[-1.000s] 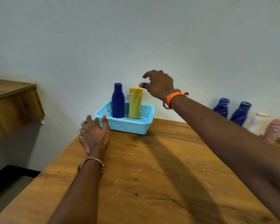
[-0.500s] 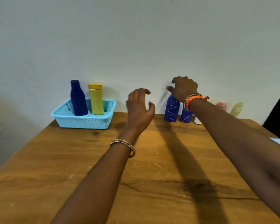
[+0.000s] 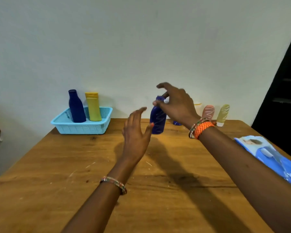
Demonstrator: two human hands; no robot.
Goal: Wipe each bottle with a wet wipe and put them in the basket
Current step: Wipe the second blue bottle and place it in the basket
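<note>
Right hand [image 3: 176, 105] pinched the neck of a blue bottle [image 3: 157, 121] standing upright at the worktop's [image 3: 74, 174] far edge, right of the basket [image 3: 81, 126]; left hand [image 3: 135, 133] hovered beside it, fingers spread.

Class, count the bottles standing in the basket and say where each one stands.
2. A dark blue bottle stands at the left of the light blue basket; a yellow bottle stands beside it on its right. The basket walls could hide something lower.
</note>
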